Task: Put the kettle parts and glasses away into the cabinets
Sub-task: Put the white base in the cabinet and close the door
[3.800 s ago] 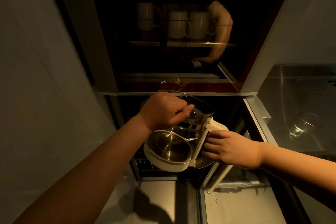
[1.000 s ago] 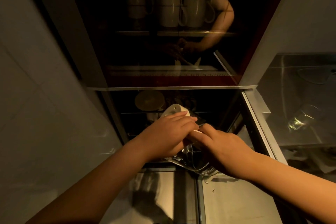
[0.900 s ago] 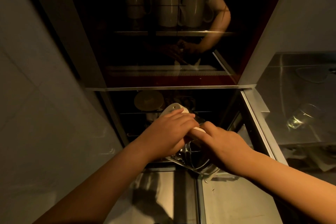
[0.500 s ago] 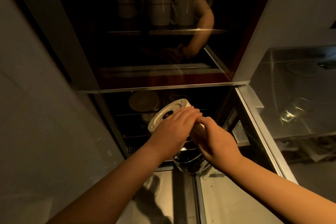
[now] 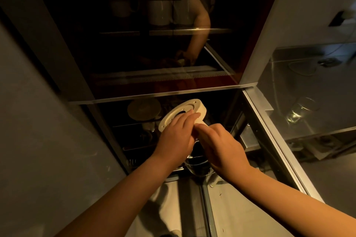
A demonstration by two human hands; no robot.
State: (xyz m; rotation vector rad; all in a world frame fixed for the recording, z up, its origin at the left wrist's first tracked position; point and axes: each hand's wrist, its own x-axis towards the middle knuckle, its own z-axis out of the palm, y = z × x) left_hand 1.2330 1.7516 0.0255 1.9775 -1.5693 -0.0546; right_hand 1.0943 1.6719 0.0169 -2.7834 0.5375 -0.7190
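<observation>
The glass kettle (image 5: 194,108) with its cream base and handle is turned upside down at the open lower cabinet, base tilted up toward me. My left hand (image 5: 178,136) lies over the base and side with fingers curled round it. My right hand (image 5: 221,146) grips the cream handle from the right. The glass mouth (image 5: 198,167) points down, just over the cabinet's front rail. A clear glass (image 5: 300,109) lies on the steel counter at the right.
A round cream lid or plate (image 5: 143,110) sits on the wire rack inside the lower cabinet. The dark glass upper door (image 5: 154,54) shows white mugs (image 5: 159,7) on a shelf behind it. The open cabinet door (image 5: 269,127) stands at the right.
Both hands have turned the kettle from upright to upside down and moved it forward into the lower cabinet opening; in the last half second it shifted only slightly.
</observation>
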